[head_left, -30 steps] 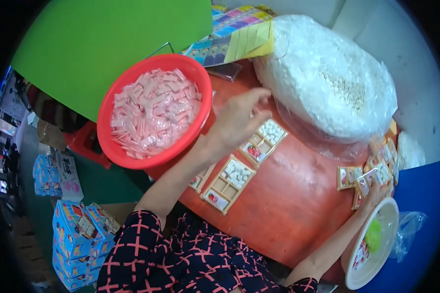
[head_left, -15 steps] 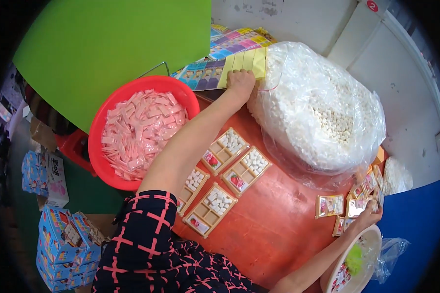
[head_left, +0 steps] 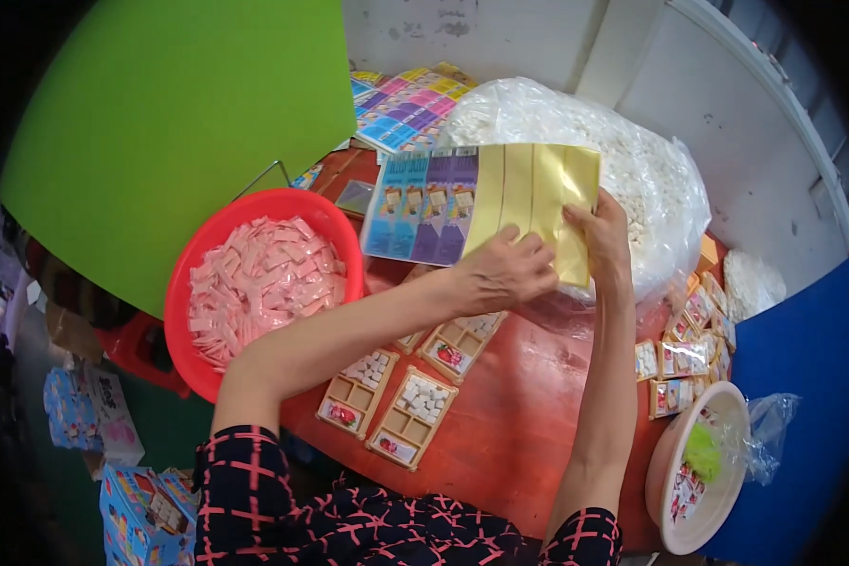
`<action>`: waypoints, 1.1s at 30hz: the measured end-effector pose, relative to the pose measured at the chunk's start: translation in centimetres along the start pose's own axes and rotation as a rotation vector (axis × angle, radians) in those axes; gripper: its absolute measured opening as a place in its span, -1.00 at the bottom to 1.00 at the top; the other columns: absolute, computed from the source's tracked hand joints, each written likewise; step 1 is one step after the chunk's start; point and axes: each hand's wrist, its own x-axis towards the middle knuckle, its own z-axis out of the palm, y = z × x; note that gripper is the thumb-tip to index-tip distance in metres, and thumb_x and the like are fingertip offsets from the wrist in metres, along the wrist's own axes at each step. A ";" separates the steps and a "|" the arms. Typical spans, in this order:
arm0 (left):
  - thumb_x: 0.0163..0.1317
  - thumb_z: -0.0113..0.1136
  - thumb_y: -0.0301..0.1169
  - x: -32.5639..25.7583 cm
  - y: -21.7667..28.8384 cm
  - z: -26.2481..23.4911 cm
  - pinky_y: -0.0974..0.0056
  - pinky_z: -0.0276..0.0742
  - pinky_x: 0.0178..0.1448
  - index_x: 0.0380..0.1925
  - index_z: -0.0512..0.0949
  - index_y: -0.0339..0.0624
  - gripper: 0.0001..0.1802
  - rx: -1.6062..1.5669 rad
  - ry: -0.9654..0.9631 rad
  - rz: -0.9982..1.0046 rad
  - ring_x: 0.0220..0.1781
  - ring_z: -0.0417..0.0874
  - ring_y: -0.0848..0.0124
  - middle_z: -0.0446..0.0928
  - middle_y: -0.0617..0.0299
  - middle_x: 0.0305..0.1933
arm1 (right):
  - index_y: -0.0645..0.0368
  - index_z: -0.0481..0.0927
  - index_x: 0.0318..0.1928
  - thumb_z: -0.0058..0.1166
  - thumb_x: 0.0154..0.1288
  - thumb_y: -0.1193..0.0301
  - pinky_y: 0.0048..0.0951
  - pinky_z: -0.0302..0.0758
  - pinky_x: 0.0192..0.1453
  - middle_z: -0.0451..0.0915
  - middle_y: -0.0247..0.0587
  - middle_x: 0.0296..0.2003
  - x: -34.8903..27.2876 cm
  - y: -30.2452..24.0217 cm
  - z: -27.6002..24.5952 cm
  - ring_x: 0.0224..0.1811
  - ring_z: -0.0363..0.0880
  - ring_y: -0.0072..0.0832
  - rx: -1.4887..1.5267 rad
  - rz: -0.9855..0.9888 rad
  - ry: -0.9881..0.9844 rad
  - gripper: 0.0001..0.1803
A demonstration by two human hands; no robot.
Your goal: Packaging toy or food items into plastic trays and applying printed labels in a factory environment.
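Note:
A sticker sheet, printed blue and purple with plain yellow strips at its right, is raised above the table in front of the bag. My right hand pinches its right edge, thumb on the front. My left hand has curled fingers on the yellow part near the lower edge; its fingertips are partly hidden. Below my left forearm lie several wooden compartment trays, each with white cubes and a strawberry picture card. The sheet and forearm hide part of the rearmost trays.
At left stands a red basin of pink packets. Behind the sheet is a large clear bag of white pieces. Wrapped trays pile up at right above a cream bowl. Blue boxes are stacked lower left.
The sheet has come off the far side of the table, nearer to me. My right hand has left the wrapped trays and now grips the sheet's edge. The view has shifted somewhat.

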 end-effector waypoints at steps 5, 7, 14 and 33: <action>-0.05 0.19 -0.31 1.4 -4.6 -4.2 0.04 0.07 0.13 -0.24 0.46 -0.10 -0.68 0.003 0.243 -0.480 -0.03 0.45 0.23 0.44 0.09 -0.12 | 0.30 0.46 -0.08 -0.01 -0.01 0.69 -0.54 0.50 -0.18 0.58 -0.26 -0.28 -6.2 -1.8 -4.5 -0.28 0.56 -0.55 0.023 -0.255 0.035 -0.62; -0.04 0.20 -0.37 1.5 -6.2 -5.0 0.08 0.15 0.08 -0.25 0.47 -0.12 -0.70 -0.142 0.204 -0.504 -0.07 0.47 0.25 0.47 0.12 -0.21 | 0.28 0.45 -0.07 0.03 0.01 0.68 -0.56 0.49 -0.18 0.58 -0.28 -0.28 -8.1 -1.9 -6.9 -0.28 0.55 -0.57 0.093 -0.307 0.043 -0.62; -0.05 0.22 -0.49 5.0 -2.7 -7.1 0.28 0.41 -0.39 -0.34 0.52 -0.20 -0.79 -0.684 0.113 -0.567 -0.46 0.55 0.29 0.51 0.15 -0.50 | 0.29 0.41 -0.02 0.10 0.08 0.62 -0.62 0.52 -0.20 0.58 -0.28 -0.23 -13.5 -3.3 -10.4 -0.26 0.56 -0.58 0.229 -0.366 0.207 -0.61; 0.15 0.08 -0.44 8.8 7.4 -10.1 0.50 0.41 -0.30 -0.32 0.54 -0.40 -0.80 -1.538 -0.448 -0.766 -0.40 0.48 0.62 0.54 0.29 -0.42 | 0.15 0.48 -0.15 0.19 -0.13 0.55 -0.51 0.27 0.01 0.44 -0.34 -0.36 -20.2 -4.6 -5.9 -0.23 0.39 -0.50 -0.773 -0.698 0.111 -0.59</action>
